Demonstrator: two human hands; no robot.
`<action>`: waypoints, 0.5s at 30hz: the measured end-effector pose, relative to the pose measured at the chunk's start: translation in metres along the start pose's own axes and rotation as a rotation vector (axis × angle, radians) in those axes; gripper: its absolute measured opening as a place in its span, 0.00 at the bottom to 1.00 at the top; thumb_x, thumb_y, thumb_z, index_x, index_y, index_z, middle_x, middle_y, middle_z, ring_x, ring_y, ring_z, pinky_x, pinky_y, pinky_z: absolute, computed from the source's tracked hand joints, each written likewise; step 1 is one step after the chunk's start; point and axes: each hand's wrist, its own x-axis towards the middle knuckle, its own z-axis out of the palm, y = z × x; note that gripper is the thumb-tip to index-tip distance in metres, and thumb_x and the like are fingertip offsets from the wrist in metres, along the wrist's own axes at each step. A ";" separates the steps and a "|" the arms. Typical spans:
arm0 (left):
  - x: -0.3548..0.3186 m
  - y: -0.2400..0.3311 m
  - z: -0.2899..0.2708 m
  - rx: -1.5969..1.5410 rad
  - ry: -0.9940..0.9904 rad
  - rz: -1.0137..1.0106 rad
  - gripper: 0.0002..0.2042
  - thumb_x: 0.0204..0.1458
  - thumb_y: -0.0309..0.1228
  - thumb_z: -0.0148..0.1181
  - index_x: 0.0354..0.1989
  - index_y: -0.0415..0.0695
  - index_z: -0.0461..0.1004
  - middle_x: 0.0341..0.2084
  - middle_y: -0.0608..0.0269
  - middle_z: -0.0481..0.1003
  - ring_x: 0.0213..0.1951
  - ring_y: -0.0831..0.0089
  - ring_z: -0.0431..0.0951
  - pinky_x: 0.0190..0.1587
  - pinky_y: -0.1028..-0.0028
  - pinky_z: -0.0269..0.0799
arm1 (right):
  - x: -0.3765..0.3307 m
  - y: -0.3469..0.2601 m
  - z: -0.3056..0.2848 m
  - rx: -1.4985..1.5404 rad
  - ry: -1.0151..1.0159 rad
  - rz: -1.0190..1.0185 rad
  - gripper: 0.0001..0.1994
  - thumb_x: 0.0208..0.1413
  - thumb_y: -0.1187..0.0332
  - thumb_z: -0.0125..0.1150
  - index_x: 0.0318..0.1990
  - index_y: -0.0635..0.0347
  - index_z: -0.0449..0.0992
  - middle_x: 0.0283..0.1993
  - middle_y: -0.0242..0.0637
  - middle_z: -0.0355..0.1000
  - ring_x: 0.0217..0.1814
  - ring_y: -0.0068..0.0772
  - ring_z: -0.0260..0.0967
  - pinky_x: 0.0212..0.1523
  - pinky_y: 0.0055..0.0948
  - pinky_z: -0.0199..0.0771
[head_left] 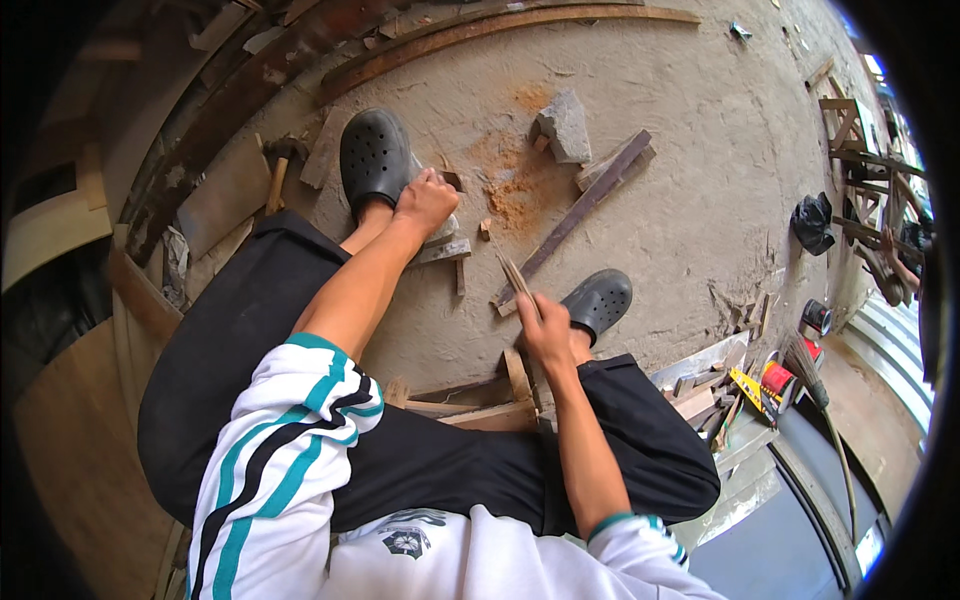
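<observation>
My left hand [428,203] is closed beside the dark clog [374,160] on my left foot. A dark brown end pokes out past its fingers, but what they grip is mostly hidden. Just below that hand lies a short greyish wood piece [440,253] on the ground. My right hand [546,328] is wrapped round a few thin wooden strips [513,274], whose tips point up and to the left. It hovers near the other dark clog [601,300]. Between the two hands sits a small wood block [486,229].
Ahead are a grey stone block [566,127], orange sawdust [512,203] and a long dark wood strip [590,212]. A hammer [279,178] lies at left. To the right are wood scraps, a yellow level [752,391], a red can [777,378], a brush [806,368] and a black bag [812,224].
</observation>
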 end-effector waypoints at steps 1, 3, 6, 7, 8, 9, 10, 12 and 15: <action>-0.004 -0.005 -0.006 0.015 0.008 -0.010 0.08 0.47 0.28 0.56 0.28 0.40 0.81 0.30 0.51 0.81 0.40 0.58 0.81 0.49 0.66 0.72 | -0.029 0.004 -0.016 -0.009 0.001 -0.040 0.16 0.61 0.63 0.57 0.27 0.68 0.74 0.21 0.53 0.69 0.21 0.47 0.68 0.26 0.41 0.63; -0.007 -0.006 -0.009 0.010 0.006 -0.009 0.08 0.47 0.28 0.56 0.26 0.40 0.81 0.29 0.51 0.81 0.39 0.59 0.81 0.47 0.67 0.71 | -0.052 0.000 -0.026 0.010 0.061 -0.119 0.15 0.61 0.63 0.57 0.27 0.68 0.75 0.21 0.52 0.69 0.21 0.46 0.68 0.26 0.40 0.64; -0.007 -0.008 -0.007 -0.012 -0.008 0.004 0.07 0.47 0.27 0.56 0.26 0.40 0.81 0.29 0.51 0.81 0.39 0.60 0.81 0.47 0.68 0.71 | -0.042 -0.012 -0.007 0.091 -0.010 0.104 0.15 0.60 0.63 0.57 0.30 0.68 0.77 0.22 0.54 0.70 0.22 0.52 0.69 0.27 0.40 0.66; 0.004 -0.004 -0.005 -0.015 0.013 0.019 0.07 0.47 0.28 0.56 0.26 0.40 0.81 0.28 0.51 0.81 0.39 0.60 0.81 0.47 0.68 0.71 | -0.011 -0.006 0.010 0.008 0.072 -0.003 0.16 0.60 0.61 0.57 0.31 0.68 0.76 0.23 0.56 0.70 0.23 0.57 0.67 0.27 0.41 0.66; 0.010 0.005 -0.004 -0.029 0.025 0.032 0.07 0.47 0.28 0.56 0.26 0.40 0.81 0.28 0.51 0.81 0.38 0.60 0.81 0.47 0.68 0.71 | 0.008 -0.002 0.015 0.022 0.075 0.004 0.17 0.61 0.61 0.56 0.30 0.69 0.74 0.22 0.55 0.67 0.22 0.53 0.65 0.26 0.41 0.64; 0.008 0.004 -0.007 -0.033 0.015 0.021 0.07 0.47 0.27 0.56 0.26 0.40 0.81 0.28 0.51 0.81 0.38 0.60 0.81 0.48 0.68 0.71 | 0.027 -0.006 0.021 0.047 0.061 -0.002 0.18 0.62 0.60 0.55 0.29 0.70 0.72 0.20 0.54 0.64 0.20 0.49 0.63 0.26 0.41 0.62; 0.006 0.002 -0.010 -0.038 0.006 0.012 0.08 0.47 0.27 0.56 0.26 0.40 0.81 0.29 0.50 0.81 0.38 0.60 0.81 0.48 0.67 0.71 | 0.035 -0.010 0.021 0.071 0.050 -0.006 0.19 0.63 0.60 0.54 0.28 0.70 0.69 0.19 0.53 0.61 0.19 0.44 0.61 0.25 0.41 0.60; -0.004 -0.006 -0.013 -0.015 0.007 -0.001 0.08 0.47 0.27 0.56 0.27 0.40 0.81 0.29 0.50 0.81 0.38 0.60 0.81 0.48 0.67 0.72 | -0.016 -0.010 -0.002 0.023 0.006 0.009 0.17 0.62 0.63 0.55 0.26 0.68 0.71 0.21 0.51 0.65 0.24 0.48 0.67 0.29 0.42 0.62; -0.008 -0.007 -0.019 0.013 0.013 -0.008 0.08 0.48 0.27 0.55 0.27 0.39 0.81 0.30 0.49 0.81 0.39 0.59 0.81 0.49 0.67 0.72 | -0.074 -0.016 -0.027 0.081 0.190 -0.217 0.12 0.60 0.66 0.56 0.30 0.66 0.76 0.21 0.49 0.70 0.25 0.47 0.70 0.29 0.40 0.65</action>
